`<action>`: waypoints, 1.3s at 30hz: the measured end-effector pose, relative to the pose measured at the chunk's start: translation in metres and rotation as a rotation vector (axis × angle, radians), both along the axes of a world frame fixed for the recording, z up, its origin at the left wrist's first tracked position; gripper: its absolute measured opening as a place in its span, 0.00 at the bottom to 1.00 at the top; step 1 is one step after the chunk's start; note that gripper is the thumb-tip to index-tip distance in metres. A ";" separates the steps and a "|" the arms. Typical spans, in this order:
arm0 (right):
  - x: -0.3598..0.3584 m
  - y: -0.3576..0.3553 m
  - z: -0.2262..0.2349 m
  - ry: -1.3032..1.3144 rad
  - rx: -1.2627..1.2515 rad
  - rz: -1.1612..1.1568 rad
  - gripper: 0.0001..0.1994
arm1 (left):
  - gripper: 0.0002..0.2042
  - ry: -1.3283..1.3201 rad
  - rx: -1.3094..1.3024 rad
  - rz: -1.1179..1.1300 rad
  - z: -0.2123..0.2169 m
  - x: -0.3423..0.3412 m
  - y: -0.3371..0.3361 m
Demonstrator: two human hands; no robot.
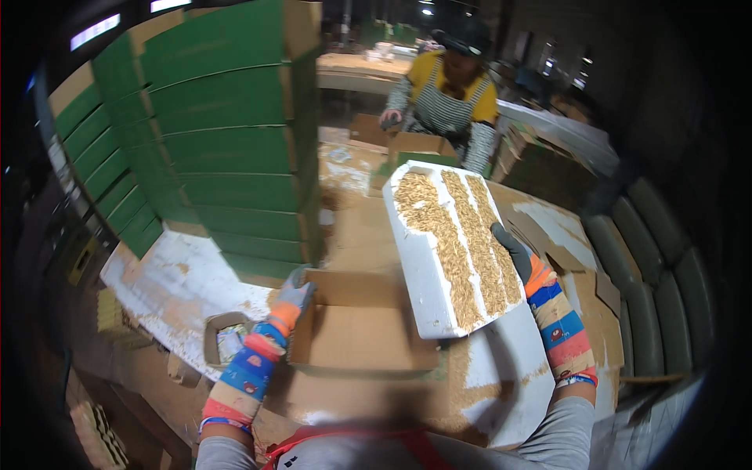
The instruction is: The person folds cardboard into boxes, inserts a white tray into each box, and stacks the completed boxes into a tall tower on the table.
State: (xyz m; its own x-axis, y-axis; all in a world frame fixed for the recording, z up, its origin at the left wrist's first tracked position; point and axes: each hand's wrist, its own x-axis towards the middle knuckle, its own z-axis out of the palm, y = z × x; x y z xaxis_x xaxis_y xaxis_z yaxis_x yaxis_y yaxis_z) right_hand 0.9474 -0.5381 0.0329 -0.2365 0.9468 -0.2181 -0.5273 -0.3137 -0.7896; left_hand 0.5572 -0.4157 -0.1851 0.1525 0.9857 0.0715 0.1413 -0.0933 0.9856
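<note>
Above the table, a white foam block [427, 278] hangs tilted, its channels filled with straw-coloured grain-like husks [462, 227]. My right hand [514, 249], in a grey and orange glove, holds it by its right edge; some of the fingers are hidden behind the block. An open cardboard box [364, 333] lies in front of me, bare inside, with the block partly over its right side. My left hand [293, 296], also gloved, grips the box's far left corner. Patterned sleeve covers are on both forearms.
Tall stacks of green cardboard boxes [223, 117] rise at the left. A small container [227, 337] with packets sits beside my left forearm. White foam [509, 376] with scattered husks lies at the right. Across the table a person [442, 102] works at another open box [423, 149].
</note>
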 end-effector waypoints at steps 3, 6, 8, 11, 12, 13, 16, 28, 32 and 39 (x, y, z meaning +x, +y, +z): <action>-0.044 0.044 0.003 -0.032 -0.037 0.188 0.29 | 0.24 0.011 -0.066 -0.035 0.023 -0.010 -0.006; -0.079 0.073 -0.003 -0.467 0.123 0.349 0.25 | 0.21 0.064 -0.229 -0.166 0.011 -0.020 0.008; -0.086 0.089 -0.017 -0.668 0.186 0.512 0.26 | 0.19 0.379 -0.068 -0.281 0.010 -0.020 0.010; -0.094 0.101 -0.037 -0.856 0.216 0.799 0.28 | 0.18 0.480 0.370 -0.148 0.016 -0.019 -0.014; -0.101 0.103 -0.046 -0.940 0.318 0.910 0.28 | 0.18 0.315 0.260 -0.088 0.002 -0.014 -0.009; -0.130 0.097 -0.031 -1.057 0.331 0.971 0.28 | 0.17 0.162 0.267 0.014 -0.008 -0.019 -0.013; -0.131 0.112 -0.051 -1.012 0.316 1.008 0.25 | 0.17 0.150 0.187 -0.034 -0.079 -0.015 -0.011; -0.132 0.149 -0.027 -1.062 0.342 1.015 0.28 | 0.15 0.245 0.199 -0.252 -0.190 -0.029 0.015; -0.102 0.164 -0.040 -0.908 0.165 0.961 0.25 | 0.15 0.212 0.180 -0.285 -0.197 -0.016 0.008; -0.133 0.118 -0.013 -0.956 0.231 0.851 0.35 | 0.17 0.210 0.386 -0.034 -0.010 -0.008 -0.020</action>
State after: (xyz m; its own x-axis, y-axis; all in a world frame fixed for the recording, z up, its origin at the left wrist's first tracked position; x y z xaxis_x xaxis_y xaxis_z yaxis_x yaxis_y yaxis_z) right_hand 0.8143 -0.4204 0.0200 -0.6200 0.6157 -0.4863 0.5670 -0.0769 -0.8201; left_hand 0.5489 -0.4358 -0.1949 0.2346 0.8869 0.3979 0.3253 -0.4574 0.8276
